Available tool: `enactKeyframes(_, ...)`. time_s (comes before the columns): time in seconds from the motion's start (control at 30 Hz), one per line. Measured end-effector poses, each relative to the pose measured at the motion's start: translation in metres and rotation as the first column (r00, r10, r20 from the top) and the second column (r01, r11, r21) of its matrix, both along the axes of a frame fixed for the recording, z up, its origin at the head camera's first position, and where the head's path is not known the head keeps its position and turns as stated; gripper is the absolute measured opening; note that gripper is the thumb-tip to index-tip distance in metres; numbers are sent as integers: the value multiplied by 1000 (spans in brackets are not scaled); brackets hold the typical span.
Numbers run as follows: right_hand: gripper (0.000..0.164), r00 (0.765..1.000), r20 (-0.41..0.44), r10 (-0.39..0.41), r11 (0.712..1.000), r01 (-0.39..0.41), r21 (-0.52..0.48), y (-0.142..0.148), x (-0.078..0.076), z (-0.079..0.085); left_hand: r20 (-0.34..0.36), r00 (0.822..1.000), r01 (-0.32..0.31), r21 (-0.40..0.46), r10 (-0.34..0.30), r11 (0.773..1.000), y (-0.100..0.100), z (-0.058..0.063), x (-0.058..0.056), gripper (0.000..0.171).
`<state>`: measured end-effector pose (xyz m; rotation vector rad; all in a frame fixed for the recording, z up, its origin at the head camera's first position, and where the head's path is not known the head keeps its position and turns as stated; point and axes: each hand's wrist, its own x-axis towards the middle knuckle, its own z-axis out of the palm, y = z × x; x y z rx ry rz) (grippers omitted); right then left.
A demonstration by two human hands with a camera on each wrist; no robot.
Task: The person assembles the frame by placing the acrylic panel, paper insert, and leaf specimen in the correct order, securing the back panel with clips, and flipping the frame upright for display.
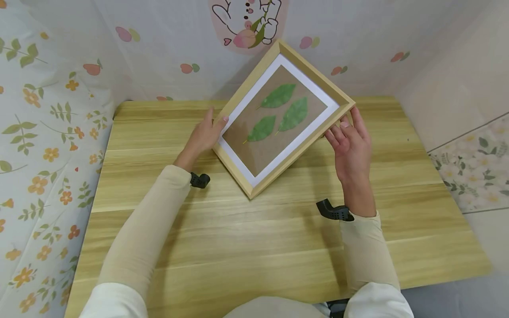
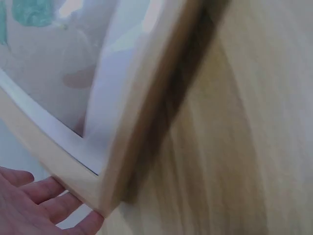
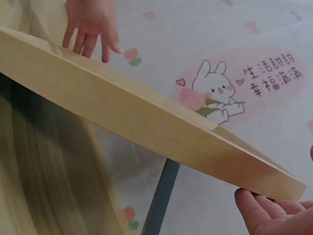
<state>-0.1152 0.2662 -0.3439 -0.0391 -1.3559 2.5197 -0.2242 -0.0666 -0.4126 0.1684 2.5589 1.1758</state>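
A light wooden picture frame [image 1: 234,98] with a white mat and several green leaves on brown backing is tilted, one corner pointing up the wall and the opposite one low over the table. At its left side, my left hand [image 1: 204,134] touches the wooden edge with fairly straight, spread fingers [image 2: 63,205]. My right hand [image 1: 354,150] holds the right corner, fingers [image 3: 259,208] curled underneath it and the thumb up beside it. Below the frame, the right wrist view shows a dark grey strut [image 3: 164,196] angling down.
The wood-grain table [image 1: 222,247] spreads out below the frame. A pale curtain [image 1: 159,39] with a rabbit print hangs along the table's back edge. On the left hangs a flowered cloth [image 1: 47,176]. Each wrist carries a small black camera mount [image 1: 334,211].
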Motion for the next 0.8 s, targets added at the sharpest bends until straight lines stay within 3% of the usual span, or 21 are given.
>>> enactKeyframes(0.23,61,999,-18,48,998,-48,39,0,-6,4,-26,1000,-9,24,10,1000,-5,-1,11,83)
enactKeyframes(0.6,58,994,-52,99,983,-89,163,-3,-20,25,-28,997,-65,163,70,985,-13,2,33,78)
enactKeyframes(0.8,55,987,-105,124,982,-107,158,-5,-26,38,-54,993,-90,230,105,969,-14,0,47,76)
